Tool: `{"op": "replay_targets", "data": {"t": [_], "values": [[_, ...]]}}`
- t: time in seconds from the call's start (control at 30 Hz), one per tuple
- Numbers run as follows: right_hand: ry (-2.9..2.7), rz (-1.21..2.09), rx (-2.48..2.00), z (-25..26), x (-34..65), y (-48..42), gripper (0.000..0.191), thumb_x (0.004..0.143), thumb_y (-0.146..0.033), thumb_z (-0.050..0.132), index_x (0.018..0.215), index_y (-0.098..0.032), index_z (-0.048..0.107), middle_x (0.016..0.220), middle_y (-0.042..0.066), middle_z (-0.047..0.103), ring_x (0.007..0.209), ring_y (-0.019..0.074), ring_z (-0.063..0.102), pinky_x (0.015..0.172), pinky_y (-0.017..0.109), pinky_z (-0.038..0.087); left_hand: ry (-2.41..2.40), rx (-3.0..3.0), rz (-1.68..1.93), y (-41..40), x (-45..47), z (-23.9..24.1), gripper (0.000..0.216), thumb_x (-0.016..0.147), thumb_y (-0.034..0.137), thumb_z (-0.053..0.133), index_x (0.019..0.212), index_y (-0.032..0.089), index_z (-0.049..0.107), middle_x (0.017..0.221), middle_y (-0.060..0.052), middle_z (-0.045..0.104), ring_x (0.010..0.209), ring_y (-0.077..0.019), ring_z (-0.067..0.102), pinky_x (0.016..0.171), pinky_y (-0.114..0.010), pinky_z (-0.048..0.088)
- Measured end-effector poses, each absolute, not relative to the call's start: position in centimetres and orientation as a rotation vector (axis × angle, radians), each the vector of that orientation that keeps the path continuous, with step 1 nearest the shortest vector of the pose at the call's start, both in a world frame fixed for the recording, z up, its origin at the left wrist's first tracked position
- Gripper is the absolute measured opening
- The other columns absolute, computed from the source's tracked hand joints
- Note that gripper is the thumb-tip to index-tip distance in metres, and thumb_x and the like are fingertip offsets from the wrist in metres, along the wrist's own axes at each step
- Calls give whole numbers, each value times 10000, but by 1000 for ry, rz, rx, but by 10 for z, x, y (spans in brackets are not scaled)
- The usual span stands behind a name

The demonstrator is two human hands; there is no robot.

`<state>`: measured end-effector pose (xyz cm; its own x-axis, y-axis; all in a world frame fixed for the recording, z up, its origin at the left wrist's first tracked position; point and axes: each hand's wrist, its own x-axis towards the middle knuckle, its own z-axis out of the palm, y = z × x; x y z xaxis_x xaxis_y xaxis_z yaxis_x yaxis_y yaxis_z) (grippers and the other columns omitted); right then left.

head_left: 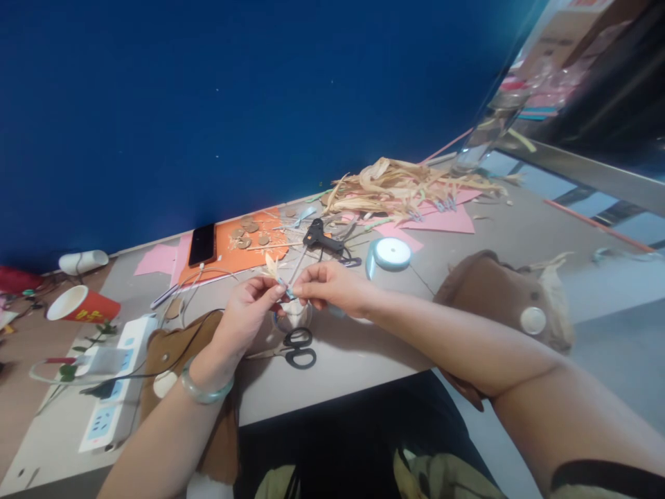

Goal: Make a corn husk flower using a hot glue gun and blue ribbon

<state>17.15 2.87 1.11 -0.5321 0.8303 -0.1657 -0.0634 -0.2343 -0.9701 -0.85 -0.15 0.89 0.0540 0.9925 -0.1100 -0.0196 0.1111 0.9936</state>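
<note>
My left hand (248, 310) and my right hand (332, 285) meet above the grey table (364, 353), both pinched on a small craft piece (280, 277): a thin stem with a pale dried leaf at its top and light blue ribbon wound round it. The fingertips of the two hands nearly touch. Black-handled scissors (298, 348) lie on the table just below the hands. A black glue gun (319, 237) lies behind them, and a roll of light blue ribbon (391, 253) sits to the right of it.
A heap of dried husk strips (400, 184) lies on pink paper (441, 220) at the back. An orange sheet (242, 253) bears brown discs and a phone (202, 244). A red paper cup (83, 305) and a white power strip (117, 384) are at left. A blue wall stands behind.
</note>
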Motion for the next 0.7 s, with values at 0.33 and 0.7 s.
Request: {"op": "replay_targets", "data": {"t": [0.33,0.7], "values": [[-1428,1791,-978,8,173,31,157,722,-261,707,681,-126,638,573,-24,619,423,32,453,429,167,330,1226,1163,1049,-2,-14,8,285,720,357,749,789,134,587,557,-13,644,453,-103,562,462,-208,437],[-1615,1656,-1066,13,179,38,159,727,-270,703,712,-121,651,576,-25,618,439,42,480,453,174,366,1200,1120,992,2,-13,11,310,683,349,758,765,135,550,472,16,585,409,-86,508,414,-184,394]]}}
